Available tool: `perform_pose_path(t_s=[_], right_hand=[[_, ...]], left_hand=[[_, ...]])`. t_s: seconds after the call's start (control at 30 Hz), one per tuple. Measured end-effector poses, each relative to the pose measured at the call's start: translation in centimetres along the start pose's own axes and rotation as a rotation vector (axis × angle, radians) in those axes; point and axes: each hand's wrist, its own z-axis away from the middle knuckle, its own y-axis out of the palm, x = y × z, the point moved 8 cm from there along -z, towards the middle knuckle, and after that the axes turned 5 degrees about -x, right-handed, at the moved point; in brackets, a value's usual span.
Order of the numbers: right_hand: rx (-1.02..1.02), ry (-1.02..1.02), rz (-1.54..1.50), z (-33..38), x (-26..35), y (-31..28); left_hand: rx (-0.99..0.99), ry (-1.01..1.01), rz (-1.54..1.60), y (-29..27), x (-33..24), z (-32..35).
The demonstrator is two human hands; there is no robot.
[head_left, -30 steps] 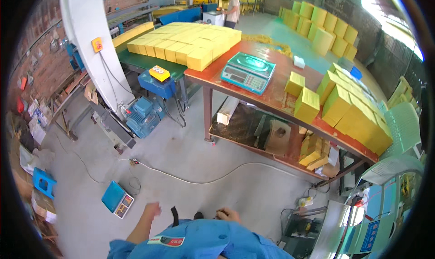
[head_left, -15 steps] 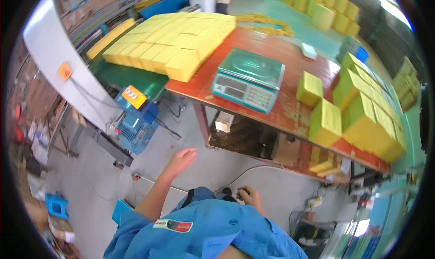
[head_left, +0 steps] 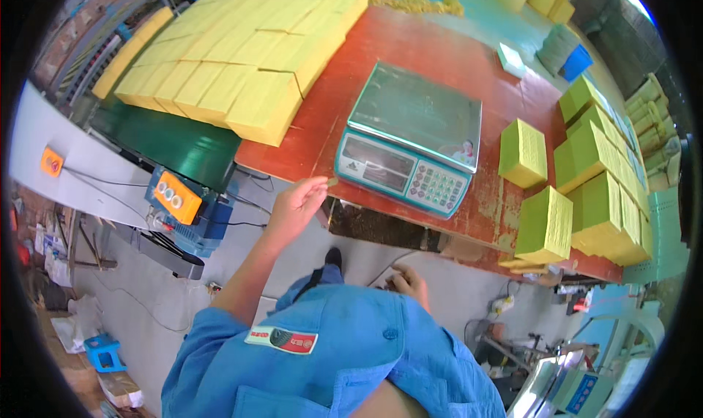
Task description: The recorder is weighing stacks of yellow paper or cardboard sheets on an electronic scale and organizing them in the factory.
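My left hand (head_left: 299, 207) reaches to the front edge of the red-brown table (head_left: 322, 141), left of a teal weighing scale (head_left: 407, 170). Its fingers stretch forward, slightly bent, with nothing seen in them. The scale's flat top plate (head_left: 421, 118) bears nothing. Low in front of my body is my right hand (head_left: 410, 282), its fingers curled in; whether they enclose anything is hidden. Beyond my left hand, yellow paper-like blocks (head_left: 263, 114) lie in tight rows across the table and a green conveyor belt (head_left: 172, 143).
More yellow blocks stand at the table's right end, two of them apart: a smaller block (head_left: 523, 154) and a taller block (head_left: 545, 225). A small pale box (head_left: 511, 61) lies at the far edge. An orange button box (head_left: 177, 197) sits below the belt, beside a blue motor.
I have come closer to the table, so scale and blocks appear larger. My left hand has moved up and forward to the table edge. My right hand stays low, fingers curled.
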Motion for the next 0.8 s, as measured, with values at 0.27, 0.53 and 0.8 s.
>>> perform_pose_path(t_s=[0.27, 0.53, 0.8], right_hand=[[-0.121, -0.136, -0.026, -4.5, 6.7, 2.0], [0.033, -0.102, -0.117, -7.3, 8.6, 2.8], [0.412, -0.081, 0.022, -9.1, 10.8, 6.7]], left_hand=[[-0.033, 0.225, -0.108, -2.1, -2.9, -7.3], [-0.624, 0.216, 0.01, -14.4, -0.9, -7.7], [-0.522, 0.265, -0.88, -15.0, -3.6, -11.6]])
